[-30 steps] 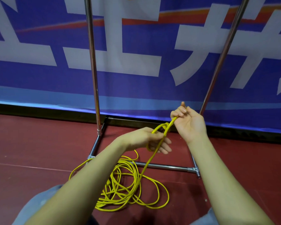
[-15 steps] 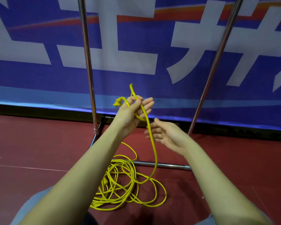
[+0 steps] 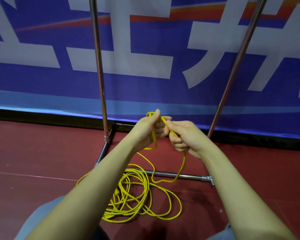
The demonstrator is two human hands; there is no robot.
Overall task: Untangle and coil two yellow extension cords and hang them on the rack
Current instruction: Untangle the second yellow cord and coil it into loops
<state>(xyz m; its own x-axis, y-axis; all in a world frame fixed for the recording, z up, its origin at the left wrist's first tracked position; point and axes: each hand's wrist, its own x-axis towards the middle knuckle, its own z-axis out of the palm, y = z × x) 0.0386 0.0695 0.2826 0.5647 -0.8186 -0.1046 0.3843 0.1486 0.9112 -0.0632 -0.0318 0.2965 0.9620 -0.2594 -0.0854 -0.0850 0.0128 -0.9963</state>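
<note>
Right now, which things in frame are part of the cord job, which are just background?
In the job:
- yellow cord, mostly piled on the floor
- left hand and right hand, both gripping a strand
- metal rack, nothing visibly hung on it

Just there:
- blue banner behind the rack
- red floor

Both hands were held close together in front of the rack [image 3: 100, 80]. A small loop of yellow cord [image 3: 153, 135] was gripped in the left hand [image 3: 149, 130], and the strand leading from it was pinched in the right hand [image 3: 182, 135]. From the right hand the cord was let down in a slack curve to a loose, tangled pile of cord [image 3: 137, 200] on the dark red floor [image 3: 33, 161], lying just in front of the rack's lower bar [image 3: 189, 176]. Behind the two chrome uprights a blue banner [image 3: 145, 84] with large white characters was seen.
</note>
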